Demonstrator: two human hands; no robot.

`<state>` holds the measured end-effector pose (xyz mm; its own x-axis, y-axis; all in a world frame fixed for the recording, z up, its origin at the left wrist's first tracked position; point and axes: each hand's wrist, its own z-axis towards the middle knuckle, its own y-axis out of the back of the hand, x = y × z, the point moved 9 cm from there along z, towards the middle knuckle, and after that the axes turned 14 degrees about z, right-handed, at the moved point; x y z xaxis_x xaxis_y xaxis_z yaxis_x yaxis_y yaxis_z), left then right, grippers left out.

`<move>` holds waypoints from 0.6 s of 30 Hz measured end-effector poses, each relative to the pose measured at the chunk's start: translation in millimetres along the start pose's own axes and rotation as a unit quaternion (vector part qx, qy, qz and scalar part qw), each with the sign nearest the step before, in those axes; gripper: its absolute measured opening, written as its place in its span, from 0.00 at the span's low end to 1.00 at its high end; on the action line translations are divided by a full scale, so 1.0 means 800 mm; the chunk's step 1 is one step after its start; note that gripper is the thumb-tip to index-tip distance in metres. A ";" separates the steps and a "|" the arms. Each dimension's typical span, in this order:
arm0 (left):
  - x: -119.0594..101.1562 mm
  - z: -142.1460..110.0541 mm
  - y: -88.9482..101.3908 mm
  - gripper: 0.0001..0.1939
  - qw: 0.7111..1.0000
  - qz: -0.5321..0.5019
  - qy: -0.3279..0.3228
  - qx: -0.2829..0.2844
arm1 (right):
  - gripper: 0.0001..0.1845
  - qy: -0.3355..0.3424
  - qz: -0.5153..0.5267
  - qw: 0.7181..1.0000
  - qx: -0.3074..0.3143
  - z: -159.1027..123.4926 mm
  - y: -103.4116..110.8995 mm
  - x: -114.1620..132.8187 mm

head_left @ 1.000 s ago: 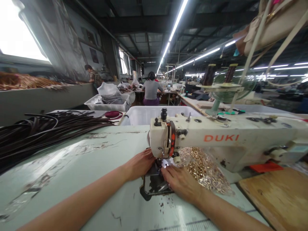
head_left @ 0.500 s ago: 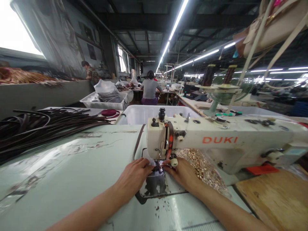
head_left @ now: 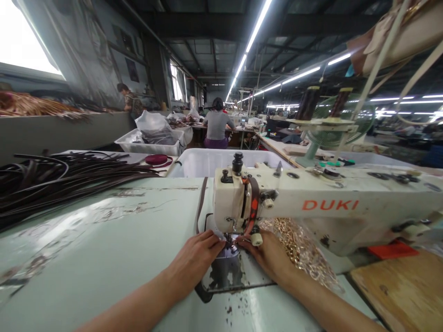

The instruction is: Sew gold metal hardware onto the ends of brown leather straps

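A white sewing machine (head_left: 328,193) lettered "DUKI" stands before me. My left hand (head_left: 199,253) is closed, its fingertips down at the left of the presser foot (head_left: 231,242). A narrow dark leather strap (head_left: 201,205) rises in a curve behind that hand, its lower end at the fingers. From the right, my right hand (head_left: 272,256) pinches close to the foot, under a white knob; what lies in its fingertips is too small to make out. A brown strap with orange spots (head_left: 254,205) hangs down the machine head towards these fingers.
Dark strips (head_left: 62,184) are heaped on the left. A clear bag of gold-coloured metal hardware (head_left: 294,242) lies behind my right hand, near a wooden board (head_left: 401,290). Behind the machine stands a white bin (head_left: 207,159). Farther back, a person in grey (head_left: 216,124) sits at a table.
The view has shifted slightly, so the machine appears farther right. Both hands stay closed at the presser foot, with little movement of their own.
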<state>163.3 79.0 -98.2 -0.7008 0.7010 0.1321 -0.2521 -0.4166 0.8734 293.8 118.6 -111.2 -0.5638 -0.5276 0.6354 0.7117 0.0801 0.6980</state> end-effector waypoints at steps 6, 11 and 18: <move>0.005 0.002 -0.008 0.13 0.998 0.024 0.024 0.053 | 0.13 0.015 0.013 1.000 0.012 0.001 -0.002 0.002; 0.005 0.003 -0.013 0.13 0.997 0.040 0.021 0.061 | 0.12 0.020 0.005 1.000 0.003 0.002 0.000 0.003; 0.004 0.003 -0.015 0.13 0.997 0.055 0.011 0.055 | 0.11 0.016 -0.015 1.000 0.010 0.003 -0.002 0.001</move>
<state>165.8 87.3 -107.6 -0.7352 0.6414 0.2196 -0.0997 -0.4227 0.9008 290.9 120.3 -111.0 -0.5708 -0.5573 0.6030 0.6853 0.0811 0.7237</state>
